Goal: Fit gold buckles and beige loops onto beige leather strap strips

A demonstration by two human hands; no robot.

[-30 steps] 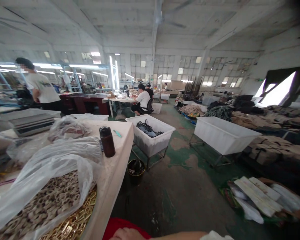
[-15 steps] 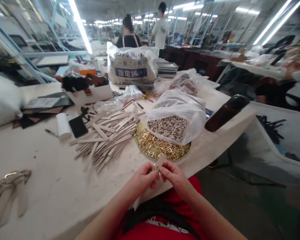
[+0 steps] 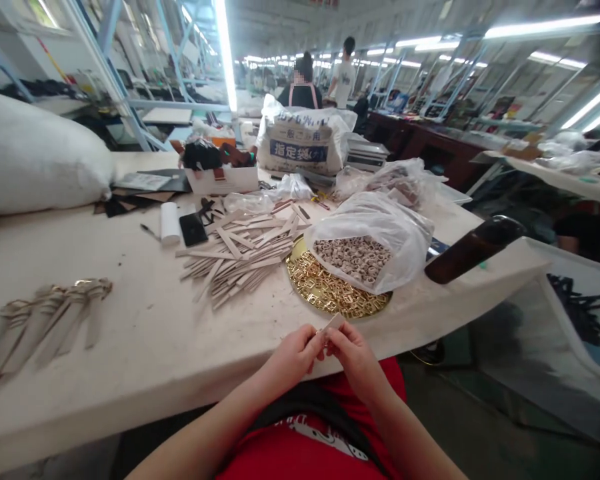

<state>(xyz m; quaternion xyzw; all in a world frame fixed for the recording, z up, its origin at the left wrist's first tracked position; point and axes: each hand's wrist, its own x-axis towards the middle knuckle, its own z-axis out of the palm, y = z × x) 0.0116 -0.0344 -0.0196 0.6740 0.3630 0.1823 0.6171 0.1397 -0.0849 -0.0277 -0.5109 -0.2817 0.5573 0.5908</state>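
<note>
At the table's front edge, my left hand (image 3: pixel 299 348) and my right hand (image 3: pixel 349 343) are closed on one beige strap (image 3: pixel 334 323), fingertips almost touching. The strap's flat end sticks up between them; the rest is hidden by the fingers. Something small and gold shows by the left fingertips, too small to make out. Just beyond my hands lies a round gold tray (image 3: pixel 296 251) heaped with gold buckles (image 3: pixel 337 291). An open clear plastic bag (image 3: pixel 395 230) of small beige loops (image 3: pixel 354 259) rests partly over it. Left of the tray, loose beige strips (image 3: pixel 245 260) are piled.
Bundled straps with buckles (image 3: pixel 50 320) lie at the left. A white roll (image 3: pixel 169 223), a black phone-like slab (image 3: pixel 193 229) and a white box (image 3: pixel 223 180) stand farther back. A dark brown bottle (image 3: pixel 473 250) leans near the right edge. Two people are in the background.
The view has swung left, so the table's things sit farther right and more bundled straps show. Both hands keep the strap; its lower end, visible below my left hand before, is now out of sight.
</note>
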